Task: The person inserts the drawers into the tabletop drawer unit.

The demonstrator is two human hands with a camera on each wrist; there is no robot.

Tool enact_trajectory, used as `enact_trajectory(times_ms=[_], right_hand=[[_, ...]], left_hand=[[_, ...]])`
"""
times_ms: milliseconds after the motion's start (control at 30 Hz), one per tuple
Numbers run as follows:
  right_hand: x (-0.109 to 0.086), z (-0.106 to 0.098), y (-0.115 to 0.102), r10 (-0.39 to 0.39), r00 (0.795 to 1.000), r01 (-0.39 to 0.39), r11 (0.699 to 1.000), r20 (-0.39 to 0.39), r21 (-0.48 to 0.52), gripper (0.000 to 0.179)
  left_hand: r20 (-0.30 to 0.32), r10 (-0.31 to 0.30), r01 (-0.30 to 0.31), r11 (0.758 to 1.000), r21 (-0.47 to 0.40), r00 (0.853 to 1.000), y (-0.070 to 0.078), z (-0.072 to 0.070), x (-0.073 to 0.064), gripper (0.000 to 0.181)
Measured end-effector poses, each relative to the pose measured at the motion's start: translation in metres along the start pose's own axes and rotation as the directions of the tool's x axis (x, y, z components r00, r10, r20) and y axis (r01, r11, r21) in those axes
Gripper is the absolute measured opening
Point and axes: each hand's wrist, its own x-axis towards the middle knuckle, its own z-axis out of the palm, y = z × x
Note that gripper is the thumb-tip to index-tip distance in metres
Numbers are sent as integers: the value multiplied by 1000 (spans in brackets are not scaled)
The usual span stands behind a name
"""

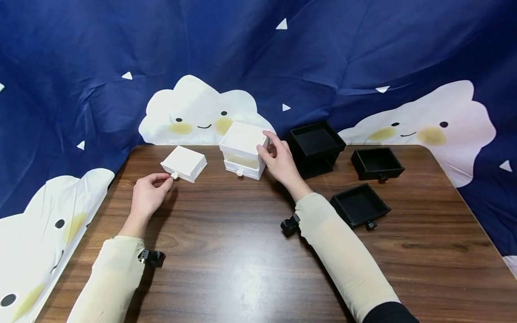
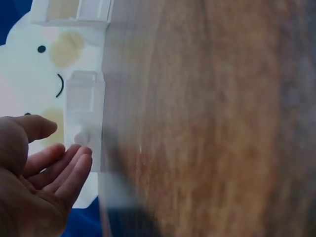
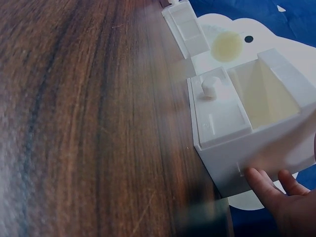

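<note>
A small white drawer with a knob lies at the table's far left. At that knob are the fingertips of my left hand, with the thumb held apart from the fingers in the left wrist view. To the right stands a white drawer cabinet, with a knobbed drawer in its lower slot and an open gap above. My right hand touches the cabinet's right side and top edge with extended fingers. The palm side of the right hand is mostly hidden.
Just right of the white cabinet is a black cabinet frame with open slots. Two loose black drawers, one behind and one nearer, lie on the wooden table. A blue curtain with cloud prints hangs behind the table.
</note>
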Motion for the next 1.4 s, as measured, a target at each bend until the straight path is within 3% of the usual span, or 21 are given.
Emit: enact_trajectory(times_ms=[467,700,933,1033,1233,1400], right_hand=[[0,0,2,-10,1000,10,1000,-1,9,56],[0,0,2,-9,1000,9,1000,2,11,57],[-1,1,2,-8,1000,8,1000,-2,5,57],[-1,1,2,-8,1000,8,1000,1,4,57],[-1,1,2,-6,1000,6,1000,-3,7,57],[0,0,1,-8,1000,8,1000,-2,5,57]], left_hand=[[80,-34,33,999,12,996,-3,7,22,40],[130,-89,103,989,-109,988,-3,13,32,38],[151,-119,145,974,-173,981,-3,17,36,36],[168,-142,180,953,-242,976,-1,18,36,33],[206,-158,232,883,-407,966,2,19,34,25],[223,-168,258,839,-479,960,-2,20,31,24]])
